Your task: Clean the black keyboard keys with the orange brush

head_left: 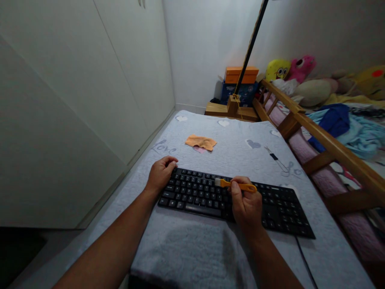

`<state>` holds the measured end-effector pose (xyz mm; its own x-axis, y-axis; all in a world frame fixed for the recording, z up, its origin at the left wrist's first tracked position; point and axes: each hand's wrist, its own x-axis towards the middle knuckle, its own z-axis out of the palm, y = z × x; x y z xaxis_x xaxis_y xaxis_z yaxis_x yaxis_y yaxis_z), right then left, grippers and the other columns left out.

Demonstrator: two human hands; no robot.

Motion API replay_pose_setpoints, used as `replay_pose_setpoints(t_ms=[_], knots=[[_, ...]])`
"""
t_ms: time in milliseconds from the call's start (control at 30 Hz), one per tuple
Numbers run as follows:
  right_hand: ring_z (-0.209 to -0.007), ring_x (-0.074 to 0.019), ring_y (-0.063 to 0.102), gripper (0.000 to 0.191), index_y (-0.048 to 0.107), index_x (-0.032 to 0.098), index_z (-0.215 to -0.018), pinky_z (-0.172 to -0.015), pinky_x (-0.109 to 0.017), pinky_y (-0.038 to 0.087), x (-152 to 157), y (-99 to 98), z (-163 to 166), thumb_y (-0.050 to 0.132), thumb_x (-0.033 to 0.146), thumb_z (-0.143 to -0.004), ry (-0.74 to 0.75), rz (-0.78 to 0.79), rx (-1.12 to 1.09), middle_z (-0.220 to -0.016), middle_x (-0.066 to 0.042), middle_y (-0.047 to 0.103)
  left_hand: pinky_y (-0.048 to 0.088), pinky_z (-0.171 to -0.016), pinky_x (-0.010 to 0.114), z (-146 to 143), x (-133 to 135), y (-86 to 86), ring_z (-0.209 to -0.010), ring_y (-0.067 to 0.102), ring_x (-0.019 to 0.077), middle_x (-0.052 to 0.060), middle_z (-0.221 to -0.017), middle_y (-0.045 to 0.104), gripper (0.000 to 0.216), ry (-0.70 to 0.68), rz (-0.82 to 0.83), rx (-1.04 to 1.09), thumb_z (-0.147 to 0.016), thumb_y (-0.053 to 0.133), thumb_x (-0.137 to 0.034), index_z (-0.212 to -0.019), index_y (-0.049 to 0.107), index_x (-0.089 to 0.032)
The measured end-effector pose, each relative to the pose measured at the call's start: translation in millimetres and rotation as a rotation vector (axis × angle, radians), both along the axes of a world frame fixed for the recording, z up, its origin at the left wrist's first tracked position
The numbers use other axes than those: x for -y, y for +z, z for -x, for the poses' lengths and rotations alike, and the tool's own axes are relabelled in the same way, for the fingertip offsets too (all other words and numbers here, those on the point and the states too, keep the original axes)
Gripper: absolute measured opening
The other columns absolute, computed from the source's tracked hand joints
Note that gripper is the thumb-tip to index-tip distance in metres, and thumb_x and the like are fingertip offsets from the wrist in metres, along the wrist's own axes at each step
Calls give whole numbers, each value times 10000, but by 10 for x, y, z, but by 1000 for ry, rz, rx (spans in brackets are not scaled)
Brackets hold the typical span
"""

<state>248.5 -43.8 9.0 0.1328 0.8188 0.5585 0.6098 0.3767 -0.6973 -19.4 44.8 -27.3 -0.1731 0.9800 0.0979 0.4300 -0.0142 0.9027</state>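
Observation:
A black keyboard lies across a grey printed sheet in front of me. My right hand is closed round the handle of a small orange brush, whose pale bristles rest on the upper key rows near the middle. My left hand curls over the keyboard's far left corner, fingers bent on its edge. A folded orange cloth lies on the sheet beyond the keyboard, apart from both hands.
White cupboard doors run along the left. A wooden bed rail borders the right, with plush toys and clothes behind it. An orange box and a dark pole stand at the far end. The keyboard's cable trails toward me.

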Motion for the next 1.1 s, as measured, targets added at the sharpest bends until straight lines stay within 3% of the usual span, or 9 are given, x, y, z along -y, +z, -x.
replay_pose_setpoints(t_ms=[400, 933, 1100], knots=[[-518, -133, 601, 225, 576, 227, -799, -543, -252, 428, 6, 42, -42, 470, 246, -997, -31, -51, 114, -611, 41, 581, 480, -708, 316, 7, -8, -17, -746, 666, 213, 27, -784, 738, 283, -6, -4, 3, -795, 599, -412, -903, 746, -194], [-598, -135, 639, 187, 601, 215, -869, -598, -240, 470, -8, 4, -41, 476, 231, -1006, -43, -68, 78, -692, 26, 626, 488, -759, 329, 13, -15, -28, -782, 673, 222, 25, -800, 738, 292, -7, -8, -9, -802, 596, -414, -914, 744, -188], [-555, -129, 603, 225, 586, 217, -821, -558, -242, 434, 4, 12, -46, 463, 240, -1008, -18, -46, 109, -646, 35, 587, 488, -755, 327, 9, -23, -39, -782, 674, 222, 23, -796, 735, 294, -7, -5, 2, -796, 601, -416, -916, 742, -188]])
